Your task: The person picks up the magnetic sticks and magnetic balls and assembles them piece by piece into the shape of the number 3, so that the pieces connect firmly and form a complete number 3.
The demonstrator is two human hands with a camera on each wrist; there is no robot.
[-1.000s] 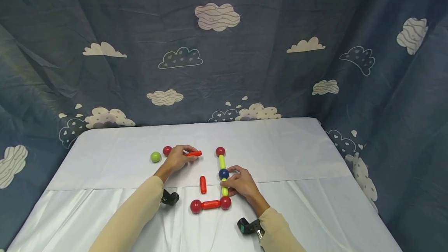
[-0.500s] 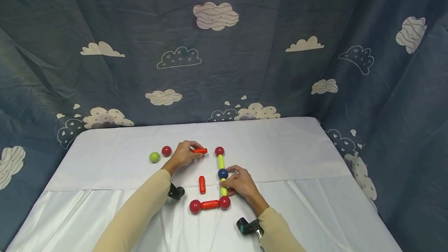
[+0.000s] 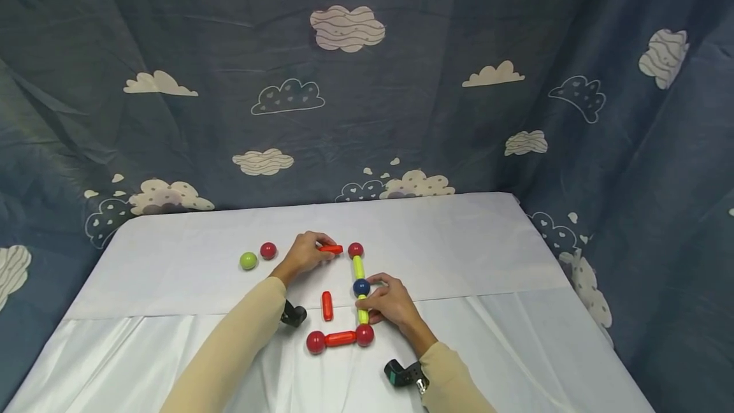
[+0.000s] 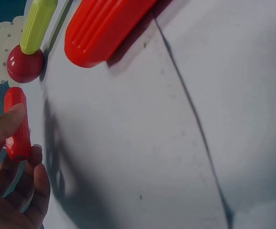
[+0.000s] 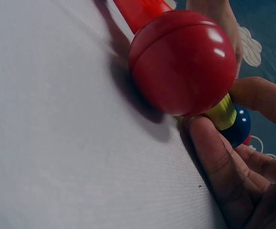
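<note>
My left hand (image 3: 306,255) pinches a red rod (image 3: 331,249) between thumb and fingers. The rod's free end points at a red ball (image 3: 355,250), with a small gap showing in the left wrist view. From that ball a joined chain runs towards me: a yellow-green rod (image 3: 358,266), a blue ball (image 3: 361,287), a second yellow-green rod (image 5: 222,114) and a corner red ball (image 3: 364,335). At the corner a red rod (image 3: 340,338) leads left to another red ball (image 3: 316,342). My right hand (image 3: 394,306) grips the second yellow-green rod by the blue ball.
A loose red rod (image 3: 327,306) lies left of the chain. Farther left, a green ball (image 3: 248,260) and a red ball (image 3: 267,250) rest on the white cloth (image 3: 459,247). A dark cloud-patterned curtain (image 3: 401,113) hangs behind the table.
My left hand has carried its red rod rightwards, closer to the far red ball. The right hand keeps its grip on the chain. The head view has shifted slightly.
</note>
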